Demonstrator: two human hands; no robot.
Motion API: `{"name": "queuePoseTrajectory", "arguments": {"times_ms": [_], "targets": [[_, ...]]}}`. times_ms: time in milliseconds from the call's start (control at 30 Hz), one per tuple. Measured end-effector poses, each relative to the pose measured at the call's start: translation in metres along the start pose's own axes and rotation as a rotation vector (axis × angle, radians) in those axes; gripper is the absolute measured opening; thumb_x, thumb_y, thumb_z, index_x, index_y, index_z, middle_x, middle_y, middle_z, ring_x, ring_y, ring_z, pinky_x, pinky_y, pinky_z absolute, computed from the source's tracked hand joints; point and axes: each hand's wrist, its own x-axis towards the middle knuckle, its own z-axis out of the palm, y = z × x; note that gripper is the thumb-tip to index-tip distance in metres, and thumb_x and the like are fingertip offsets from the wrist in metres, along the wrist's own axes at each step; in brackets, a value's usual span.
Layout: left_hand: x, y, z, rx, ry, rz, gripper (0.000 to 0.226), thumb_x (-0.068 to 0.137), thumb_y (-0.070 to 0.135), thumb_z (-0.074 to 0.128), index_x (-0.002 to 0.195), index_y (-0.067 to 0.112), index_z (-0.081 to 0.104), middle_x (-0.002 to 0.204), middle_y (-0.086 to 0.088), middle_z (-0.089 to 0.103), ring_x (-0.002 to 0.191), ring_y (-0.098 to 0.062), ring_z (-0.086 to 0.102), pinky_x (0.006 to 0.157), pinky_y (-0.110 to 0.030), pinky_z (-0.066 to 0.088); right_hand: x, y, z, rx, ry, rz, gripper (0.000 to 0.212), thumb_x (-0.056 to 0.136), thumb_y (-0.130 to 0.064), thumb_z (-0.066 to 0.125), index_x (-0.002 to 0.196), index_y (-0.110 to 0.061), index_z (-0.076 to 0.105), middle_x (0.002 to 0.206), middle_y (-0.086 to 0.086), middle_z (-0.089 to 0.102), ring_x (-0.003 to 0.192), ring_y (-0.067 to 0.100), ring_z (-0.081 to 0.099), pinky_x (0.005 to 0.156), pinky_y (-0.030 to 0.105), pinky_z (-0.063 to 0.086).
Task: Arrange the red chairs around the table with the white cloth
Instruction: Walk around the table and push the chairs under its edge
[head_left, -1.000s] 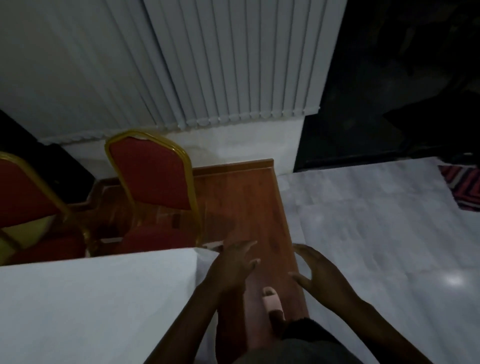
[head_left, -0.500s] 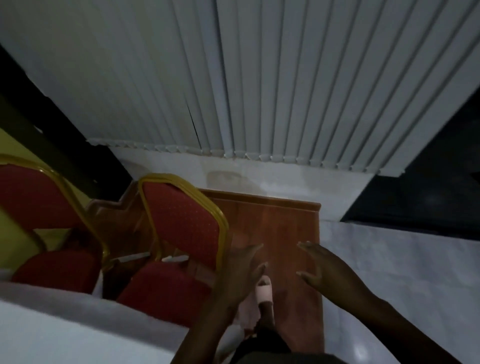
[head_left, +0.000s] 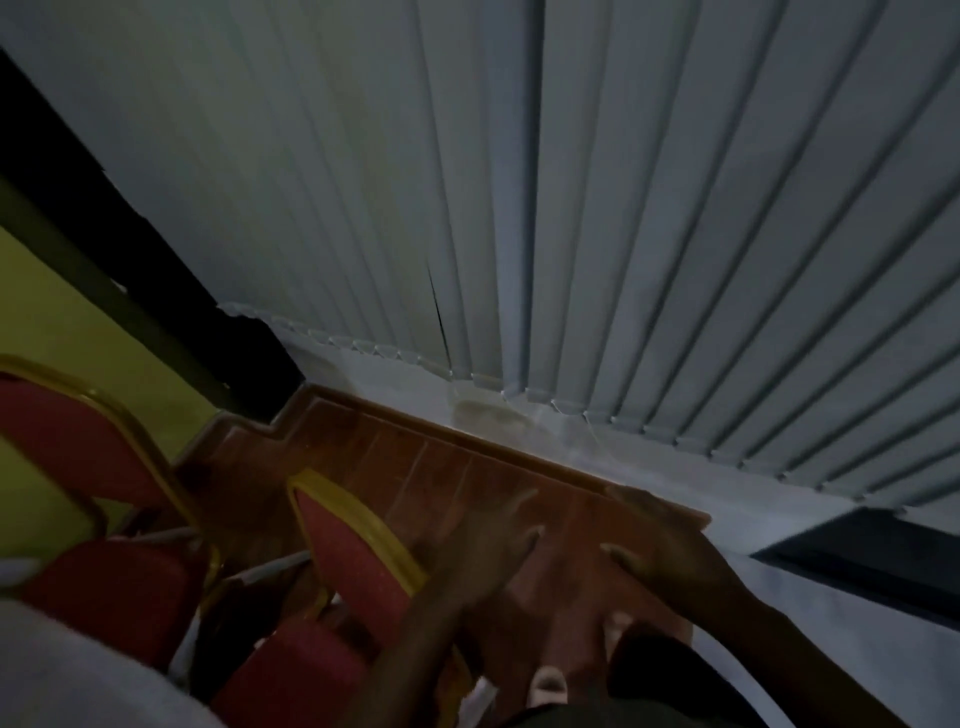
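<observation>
Two red chairs with gold frames stand on a wooden platform. The nearer red chair (head_left: 348, 551) shows its backrest and seat at lower centre; the second red chair (head_left: 78, 447) is at the far left. A corner of the table's white cloth (head_left: 67, 675) fills the lower left. My left hand (head_left: 488, 545) hovers with fingers spread just right of the nearer chair's backrest, not gripping it. My right hand (head_left: 660, 545) is held out over the platform, fingers apart and holding nothing.
The brown wooden platform (head_left: 415, 467) steps up from a pale tiled floor (head_left: 857, 623) at the right. Grey vertical blinds (head_left: 571, 208) hang on the wall behind. A yellow-green wall (head_left: 52, 312) stands at the left. My feet show at the bottom.
The view has swung left and tilted upward, so the blinds fill more of the frame. Both hands have moved forward toward the nearer chair's backrest; the white cloth now shows only at the corner.
</observation>
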Motion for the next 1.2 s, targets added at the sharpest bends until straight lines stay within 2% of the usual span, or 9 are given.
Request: {"name": "queuePoseTrajectory", "arguments": {"times_ms": [233, 367, 433, 533, 667, 733, 833, 1000, 1200], "targets": [[0.059, -0.039, -0.015, 0.024, 0.21, -0.245, 0.057, 0.085, 0.061, 0.039, 0.137, 0.036, 0.041, 0.135, 0.009, 0.053, 0.122, -0.008, 0.051, 0.105, -0.02, 0.034, 0.143, 0.023, 0.004, -0.016, -0.236, -0.252, 0.073, 0.075, -0.068, 0.046, 0.138, -0.035, 0.029, 0.143, -0.006, 0.042, 0.13, 0.008, 0.036, 0.109, 0.032, 0.033], [0.095, -0.049, -0.027, 0.039, 0.283, -0.416, 0.071, 0.084, 0.073, 0.027, 0.135, 0.027, 0.047, 0.134, 0.004, 0.056, 0.123, -0.015, 0.052, 0.104, -0.033, 0.04, 0.23, 0.0, -0.015, 0.051, -0.331, -0.337, 0.072, 0.072, -0.06, 0.054, 0.132, -0.022, 0.044, 0.132, -0.012, 0.046, 0.123, 0.002, 0.04, 0.105, 0.009, 0.022], [0.109, -0.044, -0.042, 0.026, 0.352, -0.489, 0.066, 0.086, 0.067, 0.035, 0.132, 0.023, 0.051, 0.131, 0.0, 0.06, 0.12, -0.019, 0.055, 0.103, -0.032, 0.042, 0.266, -0.014, -0.018, 0.051, -0.339, -0.426, 0.065, 0.075, -0.05, 0.064, 0.129, -0.017, 0.048, 0.131, -0.006, 0.051, 0.121, 0.0, 0.04, 0.102, 0.002, 0.018], [0.126, -0.037, -0.078, 0.022, 0.493, -0.546, 0.054, 0.088, 0.052, 0.049, 0.133, 0.021, 0.05, 0.126, -0.006, 0.063, 0.114, -0.022, 0.058, 0.097, -0.03, 0.043, 0.316, -0.045, -0.014, 0.034, -0.403, -0.553, 0.065, 0.076, -0.034, 0.074, 0.132, -0.019, 0.044, 0.136, 0.0, 0.05, 0.125, 0.007, 0.041, 0.103, 0.013, 0.025], [0.131, -0.052, -0.12, -0.057, 0.626, -0.6, 0.046, 0.089, 0.041, 0.056, 0.132, 0.024, 0.05, 0.134, 0.001, 0.057, 0.122, -0.013, 0.051, 0.101, -0.019, 0.035, 0.362, -0.098, 0.014, 0.04, -0.503, -0.677, 0.067, 0.077, -0.036, 0.071, 0.135, -0.023, 0.039, 0.141, 0.0, 0.045, 0.127, 0.012, 0.042, 0.107, 0.028, 0.035], [0.124, -0.073, -0.134, -0.075, 0.678, -0.66, 0.04, 0.091, 0.036, 0.058, 0.129, 0.024, 0.053, 0.133, 0.001, 0.057, 0.122, -0.015, 0.052, 0.102, -0.023, 0.038, 0.379, -0.129, 0.035, 0.04, -0.536, -0.73, 0.068, 0.078, -0.036, 0.07, 0.136, -0.025, 0.036, 0.143, -0.001, 0.043, 0.128, 0.012, 0.041, 0.107, 0.028, 0.036], [0.11, -0.108, -0.158, -0.106, 0.758, -0.777, 0.044, 0.09, 0.042, 0.055, 0.13, 0.024, 0.053, 0.133, 0.003, 0.056, 0.123, -0.016, 0.051, 0.102, -0.028, 0.039, 0.401, -0.183, 0.068, 0.03, -0.553, -0.812, 0.068, 0.08, -0.036, 0.068, 0.138, -0.025, 0.034, 0.146, -0.001, 0.037, 0.132, 0.012, 0.036, 0.107, 0.024, 0.03], [0.092, -0.175, -0.204, -0.068, 0.902, -0.748, 0.068, 0.083, 0.072, 0.037, 0.135, 0.029, 0.046, 0.137, 0.005, 0.053, 0.125, -0.008, 0.048, 0.106, -0.025, 0.037, 0.442, -0.275, 0.12, -0.003, -0.606, -0.924, 0.069, 0.079, -0.03, 0.07, 0.138, -0.019, 0.035, 0.146, 0.002, 0.037, 0.133, 0.014, 0.034, 0.106, 0.019, 0.021], [0.077, -0.239, -0.256, -0.073, 0.969, -0.77, 0.065, 0.087, 0.065, 0.038, 0.133, 0.021, 0.051, 0.134, 0.0, 0.057, 0.123, -0.012, 0.051, 0.106, -0.032, 0.039, 0.488, -0.353, 0.181, -0.012, -0.649, -0.986, 0.073, 0.075, -0.029, 0.074, 0.137, -0.02, 0.037, 0.144, 0.003, 0.04, 0.13, 0.016, 0.039, 0.107, 0.028, 0.032]]}}
